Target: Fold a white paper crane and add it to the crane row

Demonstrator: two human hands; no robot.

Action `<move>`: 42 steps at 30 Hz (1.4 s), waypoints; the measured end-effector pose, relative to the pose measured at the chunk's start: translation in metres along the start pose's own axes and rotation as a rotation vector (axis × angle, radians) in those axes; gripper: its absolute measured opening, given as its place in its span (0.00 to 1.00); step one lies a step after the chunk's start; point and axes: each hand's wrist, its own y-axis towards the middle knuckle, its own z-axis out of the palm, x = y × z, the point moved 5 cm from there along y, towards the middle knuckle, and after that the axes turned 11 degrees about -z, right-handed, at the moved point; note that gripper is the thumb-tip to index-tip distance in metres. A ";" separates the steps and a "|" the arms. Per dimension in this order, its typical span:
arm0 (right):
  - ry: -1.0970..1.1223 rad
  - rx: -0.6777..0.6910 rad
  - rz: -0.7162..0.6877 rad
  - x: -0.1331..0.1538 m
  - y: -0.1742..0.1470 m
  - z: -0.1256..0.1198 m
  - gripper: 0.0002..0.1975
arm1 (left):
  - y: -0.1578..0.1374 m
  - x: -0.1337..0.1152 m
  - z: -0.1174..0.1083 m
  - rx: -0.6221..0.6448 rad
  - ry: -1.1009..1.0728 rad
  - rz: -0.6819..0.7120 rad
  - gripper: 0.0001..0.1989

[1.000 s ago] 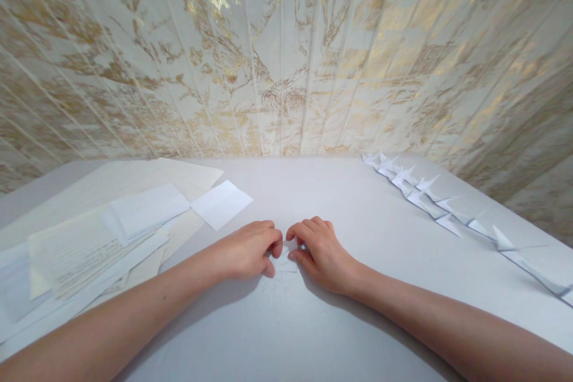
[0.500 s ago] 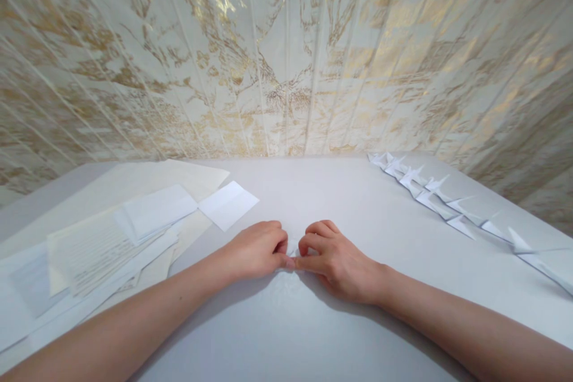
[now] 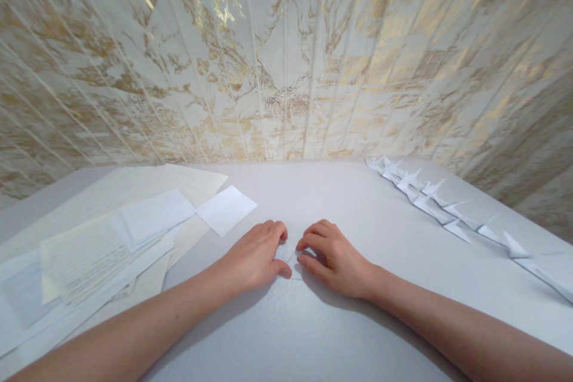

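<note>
Between my two hands, low on the table, lies a small piece of folded white paper (image 3: 287,252); its exact shape is hard to make out against the white surface. My left hand (image 3: 258,253) rests at its left side, thumb and forefinger spread apart with the paper showing between them. On the opposite side, my right hand (image 3: 333,259) has its fingers curled, and the forefinger and thumb tips close in on the paper's right edge. The fingers partly cover the paper.
A square white sheet (image 3: 227,210) lies beyond my left hand. Further left spread stacked white paper (image 3: 156,215) and printed pages (image 3: 89,262). Along the right side, several folded paper cranes (image 3: 456,228) stand in rows. A gold-patterned curtain (image 3: 286,71) hangs behind the white table (image 3: 295,334).
The hands have parted slightly from where their thumbs met. My left thumb and forefinger have spread, and more of the small paper shows between the hands.
</note>
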 end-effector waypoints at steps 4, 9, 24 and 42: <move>0.004 0.011 0.132 -0.004 0.004 0.010 0.13 | 0.002 0.007 0.001 -0.045 -0.058 -0.018 0.22; 0.097 0.002 0.199 -0.007 0.004 0.011 0.10 | -0.001 0.009 -0.002 -0.077 -0.079 -0.021 0.17; -0.015 -0.354 -0.225 0.011 -0.003 -0.010 0.08 | -0.027 -0.014 -0.018 -0.534 -0.131 0.451 0.06; -0.146 -0.246 -0.287 0.012 0.001 -0.003 0.05 | -0.026 -0.021 -0.008 -0.596 0.252 0.546 0.07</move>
